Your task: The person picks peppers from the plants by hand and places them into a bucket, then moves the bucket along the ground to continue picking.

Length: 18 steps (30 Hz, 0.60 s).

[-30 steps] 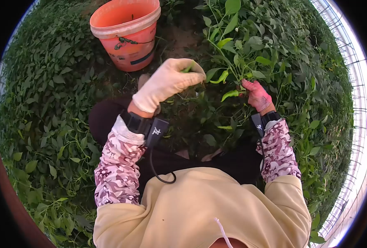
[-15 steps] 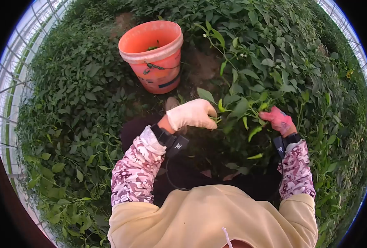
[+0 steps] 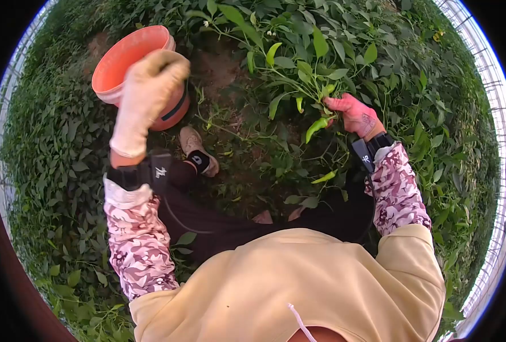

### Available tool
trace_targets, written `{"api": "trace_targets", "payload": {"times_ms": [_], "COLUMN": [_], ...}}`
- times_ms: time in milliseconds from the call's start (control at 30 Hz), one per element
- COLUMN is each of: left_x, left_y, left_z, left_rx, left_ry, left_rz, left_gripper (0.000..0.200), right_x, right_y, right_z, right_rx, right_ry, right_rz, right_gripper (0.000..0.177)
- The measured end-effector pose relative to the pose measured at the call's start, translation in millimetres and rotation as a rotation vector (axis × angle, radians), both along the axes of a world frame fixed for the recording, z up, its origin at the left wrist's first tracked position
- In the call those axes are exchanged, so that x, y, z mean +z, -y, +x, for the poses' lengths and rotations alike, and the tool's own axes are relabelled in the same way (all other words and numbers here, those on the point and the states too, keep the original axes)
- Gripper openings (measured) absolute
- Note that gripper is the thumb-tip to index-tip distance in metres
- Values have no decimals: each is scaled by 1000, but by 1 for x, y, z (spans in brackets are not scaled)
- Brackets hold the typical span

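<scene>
My left hand (image 3: 142, 100), in a whitish glove, is raised at the near rim of an orange-red bucket (image 3: 122, 54). Its fingers are curled, and whatever they may hold is hidden. My right hand (image 3: 355, 117), in a pink glove, pinches a pepper plant branch (image 3: 307, 88) and pulls it towards me. Green peppers hang from that branch: one pepper (image 3: 317, 129) lies just below my fingertips, and another pepper (image 3: 272, 54) points up farther along it. Lower down is a further green pepper (image 3: 325, 177). The bucket's bottom is out of sight.
Dense pepper foliage (image 3: 59, 142) surrounds me on both sides and ahead. Bare soil (image 3: 216, 74) shows between the bucket and the branch. My shoe (image 3: 199, 148) stands on the ground close to the bucket. White greenhouse framing (image 3: 481, 51) runs along the outer edges.
My left hand has moved from the plant, left and up to the bucket. My right hand keeps its pinch on the branch. The view has shifted, so the bucket appears farther left.
</scene>
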State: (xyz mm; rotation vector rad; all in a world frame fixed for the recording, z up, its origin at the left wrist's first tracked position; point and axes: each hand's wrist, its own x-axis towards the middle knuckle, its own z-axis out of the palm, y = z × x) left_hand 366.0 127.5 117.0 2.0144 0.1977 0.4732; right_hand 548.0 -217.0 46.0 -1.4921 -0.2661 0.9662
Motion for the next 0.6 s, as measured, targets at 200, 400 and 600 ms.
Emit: {"api": "trace_targets", "payload": {"times_ms": [200,400,600], "left_x": [-74,-73,-23], "left_y": [144,180,107], "left_z": [22,60,19], "left_rx": [-320,-299,-599], "left_ry": [-93,-308,-329], "left_rz": [295,382,-154], "left_gripper": [27,36,29], "right_x": [2,-5,7], "right_y": [-13,-21,-2], "right_z": [-5,-8,-2], "right_rx": [-52,-77,-55], "right_ry": [-17,57,107], "right_rz": [-48,-60,-176], "right_gripper": [27,26,23]}}
